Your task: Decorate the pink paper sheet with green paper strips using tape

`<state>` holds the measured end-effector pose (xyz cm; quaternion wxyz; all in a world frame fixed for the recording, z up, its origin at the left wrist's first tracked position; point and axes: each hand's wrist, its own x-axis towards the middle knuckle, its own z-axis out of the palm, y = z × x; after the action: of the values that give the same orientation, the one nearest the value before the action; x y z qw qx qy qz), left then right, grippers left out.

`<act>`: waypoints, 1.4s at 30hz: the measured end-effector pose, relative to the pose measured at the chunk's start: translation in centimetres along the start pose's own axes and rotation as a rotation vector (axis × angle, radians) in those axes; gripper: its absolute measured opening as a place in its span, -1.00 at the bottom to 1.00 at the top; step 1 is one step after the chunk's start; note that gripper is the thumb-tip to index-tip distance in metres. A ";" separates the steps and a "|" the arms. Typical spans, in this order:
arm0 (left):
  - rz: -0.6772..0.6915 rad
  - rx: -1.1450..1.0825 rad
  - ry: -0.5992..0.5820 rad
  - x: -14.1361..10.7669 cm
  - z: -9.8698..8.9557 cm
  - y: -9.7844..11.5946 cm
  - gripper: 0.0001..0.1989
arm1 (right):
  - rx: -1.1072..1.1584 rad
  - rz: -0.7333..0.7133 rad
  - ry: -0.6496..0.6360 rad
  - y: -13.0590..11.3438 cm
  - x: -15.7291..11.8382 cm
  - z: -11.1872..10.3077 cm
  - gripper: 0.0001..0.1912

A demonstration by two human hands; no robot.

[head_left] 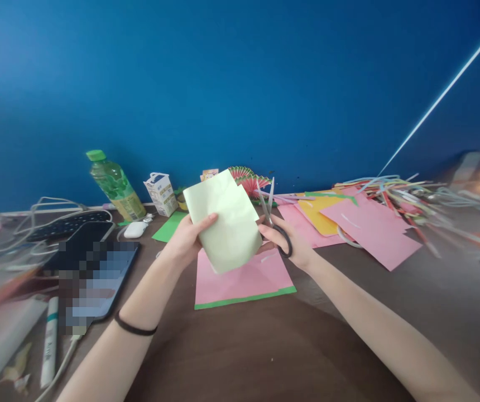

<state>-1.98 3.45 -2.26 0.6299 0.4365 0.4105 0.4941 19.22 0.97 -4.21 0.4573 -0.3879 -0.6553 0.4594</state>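
A sheet of pale green paper (223,223) is raised above the table, its right side cut in a step and its lower edge curved. My left hand (190,237) grips its left edge, thumb on the front. My right hand (288,240) has its fingers through the black handles of a pair of scissors (268,209), whose blades point up and stand apart. The right fingertips also reach the paper's right edge. Below lies a pink sheet (240,290) with a green strip along its near edge. Behind the paper are pink and green folded paper fans (253,182), partly hidden.
To the right lie pink sheets (374,231), a yellow sheet (317,215) and a heap of paper strips (394,190). At left stand a green bottle (116,187) and a small carton (160,194), near an earbud case (135,229), a tablet (118,273) and a marker (49,343).
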 end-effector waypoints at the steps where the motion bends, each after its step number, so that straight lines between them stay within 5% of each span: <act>1: 0.033 0.016 0.025 0.0 -0.2 0.3 -0.59 | 0.043 0.031 -0.051 -0.1 -0.1 0.1 -0.73; 5: 0.114 0.033 0.121 -0.1 -0.8 1.1 -0.61 | 0.079 0.093 -0.188 -0.3 -0.4 0.4 -0.71; 11: 0.125 0.029 0.149 0.0 -0.5 1.0 -0.63 | -0.095 0.033 -0.229 0.1 -0.5 0.5 -0.70; 42: 0.141 0.075 0.148 -0.5 0.3 0.6 -0.63 | -0.214 0.000 -0.226 0.3 -0.5 0.2 -0.74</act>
<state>-1.93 3.04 -1.59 0.5449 0.4497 0.4424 0.5524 19.20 0.57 -4.61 0.3366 -0.3802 -0.7478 0.4277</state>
